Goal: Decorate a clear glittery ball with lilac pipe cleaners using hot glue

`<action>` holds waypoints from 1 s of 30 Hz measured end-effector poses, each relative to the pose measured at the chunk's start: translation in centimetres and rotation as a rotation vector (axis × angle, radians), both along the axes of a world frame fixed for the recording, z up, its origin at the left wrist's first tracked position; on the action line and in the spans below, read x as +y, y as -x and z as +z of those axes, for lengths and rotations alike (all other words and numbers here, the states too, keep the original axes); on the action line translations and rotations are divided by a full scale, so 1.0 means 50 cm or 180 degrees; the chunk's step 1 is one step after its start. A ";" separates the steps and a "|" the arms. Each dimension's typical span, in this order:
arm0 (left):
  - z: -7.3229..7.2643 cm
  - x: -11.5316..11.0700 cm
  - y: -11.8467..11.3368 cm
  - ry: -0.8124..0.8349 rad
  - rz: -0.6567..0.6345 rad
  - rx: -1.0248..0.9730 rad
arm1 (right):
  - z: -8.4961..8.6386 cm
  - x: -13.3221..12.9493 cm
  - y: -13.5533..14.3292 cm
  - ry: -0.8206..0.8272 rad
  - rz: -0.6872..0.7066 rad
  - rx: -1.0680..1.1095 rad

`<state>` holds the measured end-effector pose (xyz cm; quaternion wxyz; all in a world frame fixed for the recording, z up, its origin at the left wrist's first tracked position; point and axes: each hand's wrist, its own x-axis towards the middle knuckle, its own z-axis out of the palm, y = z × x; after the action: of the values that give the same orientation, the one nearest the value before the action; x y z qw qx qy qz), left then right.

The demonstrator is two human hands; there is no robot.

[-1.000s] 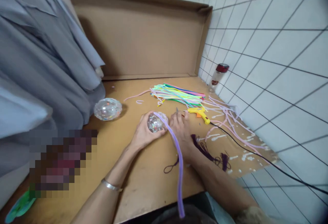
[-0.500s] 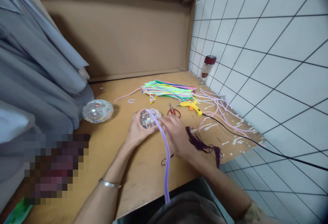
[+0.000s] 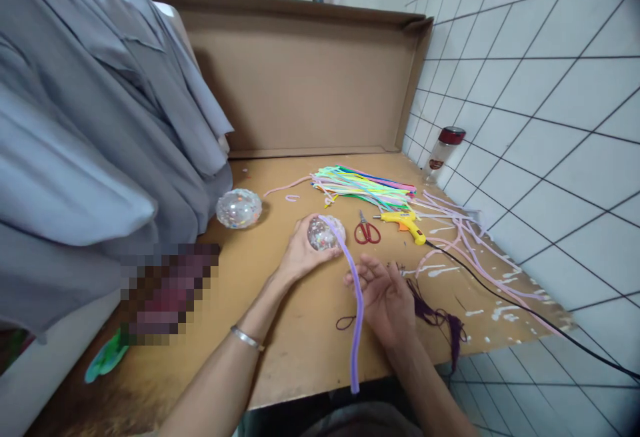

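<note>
My left hand (image 3: 300,253) is wrapped round a clear ball with coloured specks (image 3: 321,235). A long purple fuzzy strip (image 3: 358,297) runs over the top of this ball and hangs down toward the table's front edge. Palm up and with fingers loosely spread, my right hand (image 3: 387,297) is just right of the strip; whether its fingertips touch the strip cannot be made out. Red-handled scissors (image 3: 367,231) lie beyond my right hand, beside a yellow glue gun (image 3: 407,223). A second clear ball (image 3: 239,209) rests farther left.
Coloured fuzzy sticks (image 3: 363,185) are heaped at the back. Dark purple tassels (image 3: 433,313) and the glue gun's black cord (image 3: 480,283) lie at right. A red-lidded bottle (image 3: 440,153) is by the tiled wall. Grey cloth (image 3: 125,123) hangs at left.
My right hand has moved away from the ball toward me and turned palm up, its fingers opening. The view has shifted, so the scene sits farther right. My left hand still holds the ball.
</note>
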<state>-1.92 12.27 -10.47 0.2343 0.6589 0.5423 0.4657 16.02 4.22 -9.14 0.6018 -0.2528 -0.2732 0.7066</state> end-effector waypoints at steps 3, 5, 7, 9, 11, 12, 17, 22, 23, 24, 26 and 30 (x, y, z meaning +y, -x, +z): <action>0.004 0.007 -0.004 -0.0041 0.0033 -0.0034 | 0.026 0.051 0.007 -0.0492 -0.0261 -0.0393; 0.009 0.015 -0.006 -0.0076 0.0054 -0.0075 | 0.033 0.056 0.007 -0.0775 -0.0455 -0.0584; 0.016 0.025 -0.008 -0.0127 0.0090 -0.0081 | 0.025 0.028 0.000 -0.0744 -0.0437 -0.0550; 0.023 0.033 -0.009 -0.0261 0.0015 0.0025 | 0.002 -0.023 -0.012 -0.0506 -0.0309 -0.0414; 0.026 0.039 -0.012 -0.0424 -0.0137 0.0171 | -0.026 -0.073 -0.025 -0.0272 -0.0097 -0.0326; 0.025 0.040 -0.014 -0.0471 -0.0209 0.0227 | -0.037 -0.089 -0.031 -0.0201 -0.0054 -0.0273; 0.013 0.038 -0.021 -0.0487 -0.0349 0.0290 | -0.042 -0.062 -0.033 0.0053 -0.0281 -0.0154; 0.007 0.027 -0.016 -0.0566 -0.0443 0.0317 | -0.023 -0.019 -0.016 0.0193 -0.0534 -0.0063; 0.007 0.025 -0.015 -0.0582 -0.0464 0.0322 | -0.025 -0.027 -0.018 0.0114 -0.0543 -0.0050; 0.008 0.024 -0.014 -0.0602 -0.0484 0.0337 | -0.030 -0.040 -0.023 0.0025 -0.0526 -0.0047; 0.010 0.024 -0.012 -0.0670 -0.0516 0.0379 | -0.045 -0.071 -0.037 -0.0110 -0.0381 -0.0055; 0.016 0.026 -0.012 -0.0779 -0.0700 0.0561 | -0.071 -0.109 -0.058 -0.0156 -0.0132 -0.0121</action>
<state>-1.33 13.57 -9.69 0.1535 0.7761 0.4246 0.4403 18.93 -1.24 -12.67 0.6170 -0.2570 -0.2966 0.6821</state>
